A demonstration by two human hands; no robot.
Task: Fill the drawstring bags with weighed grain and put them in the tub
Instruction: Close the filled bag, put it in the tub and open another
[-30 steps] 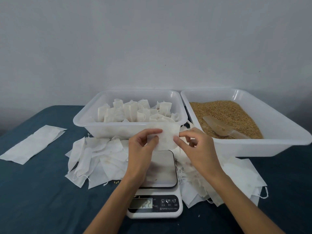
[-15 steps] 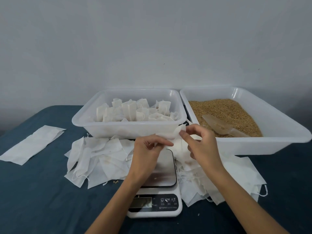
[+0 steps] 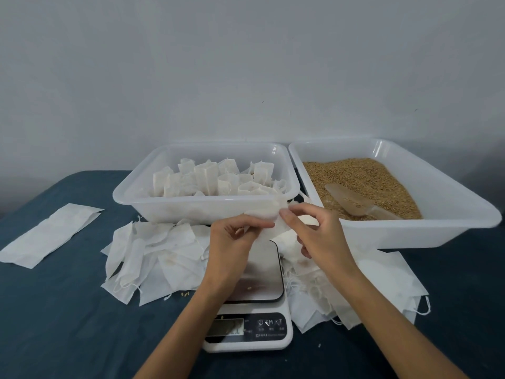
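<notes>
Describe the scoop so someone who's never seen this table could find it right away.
Start at the two white tubs at the back of the dark blue table; take the right-hand tub, the one holding golden-brown grain. The scoop lies on that grain near the tub's front wall, handle pointing right. It is translucent plastic and the only tool in either tub; the left tub holds only white bags.

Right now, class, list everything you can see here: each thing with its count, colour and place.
tub of filled bags: one, translucent white, back centre.
tub of grain: one, translucent white, back right.
scoop: one, clear, lying on the grain.
scale: one, white, front centre.
empty bags: many, white, piled either side of the scale.
folded sheet: one, white, far left.
held bag: one, white, above the scale.
left hand: pinching it.
right hand: pinching it.
</notes>
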